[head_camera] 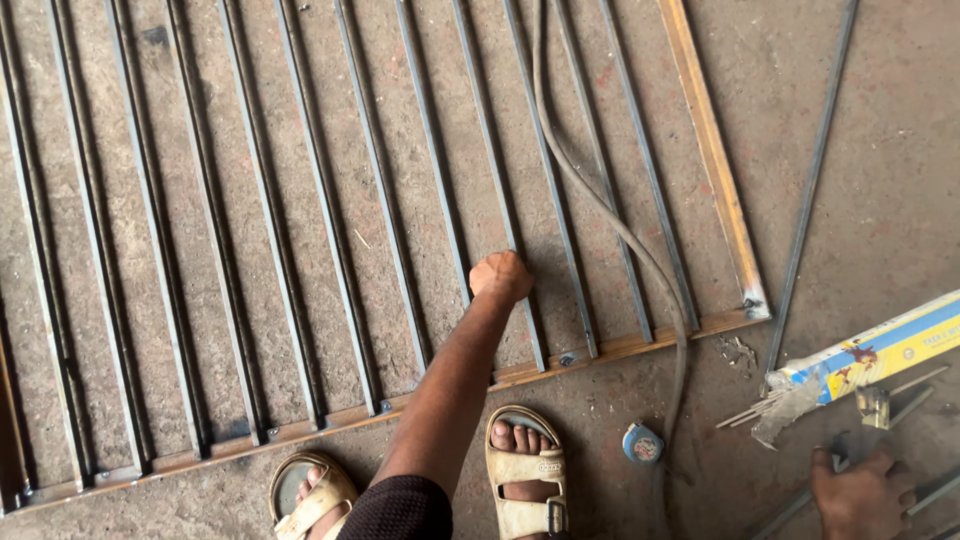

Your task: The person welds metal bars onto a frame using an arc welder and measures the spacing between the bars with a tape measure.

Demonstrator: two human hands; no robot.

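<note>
**Head view.** A steel grille (300,250) is seen lying flat on the concrete floor (900,200). Its parallel bars are set inside an angle-iron frame (715,170).

The left hand (500,276) is stretched out over the grille. Its fingers are curled into a fist on one bar (480,150), close to the bottom rail (620,347). The right hand (862,495) is rested low on the floor at the lower right, over some thin rods. Whether anything is gripped by its fingers cannot be told.

The grille is judged to be well advanced. The bars are all laid in place and evenly spaced. Small weld marks can be made out where some bar ends meet the bottom rail, and at the frame corner (752,303). Other joints are too small to be judged, and the top ends are out of sight.

The following are counted:
- About a dozen bars, with those at the left cut off by the picture edge.
- One loose rod (812,180), outside the frame.
- One dark cable (600,210), trailed across the bars.
- One round blue tape measure (642,443), near the right foot.
- One long yellow and blue carton (890,352), with thin electrodes (745,412) spilling from its open end.
- Two sandals (525,480), worn on the feet.
</note>
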